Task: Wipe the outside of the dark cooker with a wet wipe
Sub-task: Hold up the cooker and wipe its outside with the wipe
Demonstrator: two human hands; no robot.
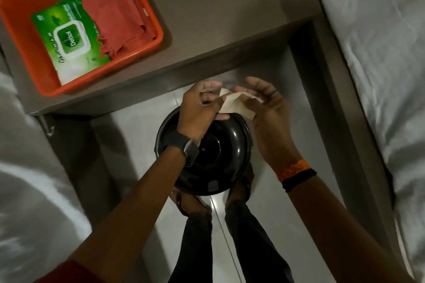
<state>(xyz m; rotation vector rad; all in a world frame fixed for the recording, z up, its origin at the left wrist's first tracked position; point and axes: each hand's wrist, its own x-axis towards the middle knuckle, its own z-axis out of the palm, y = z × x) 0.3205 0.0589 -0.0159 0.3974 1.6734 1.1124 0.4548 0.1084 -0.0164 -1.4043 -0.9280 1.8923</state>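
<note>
The dark cooker (220, 156) stands on the pale tiled floor right below me, round and glossy black, seen from above. Both hands hover above its far rim. A white wet wipe (232, 104) is stretched between them. My left hand (200, 108), with a dark watch on the wrist, pinches the wipe's left edge. My right hand (266, 108), wearing a ring, holds the wipe's right part with fingers spread. My left forearm crosses over the cooker's left half and hides it.
An orange tray (142, 9) on the brown table (207, 7) holds a green pack of wipes (66, 37) and a reddish cloth (110, 14). My feet (193, 204) stand just behind the cooker. Pale bedding (379, 41) lies right and left.
</note>
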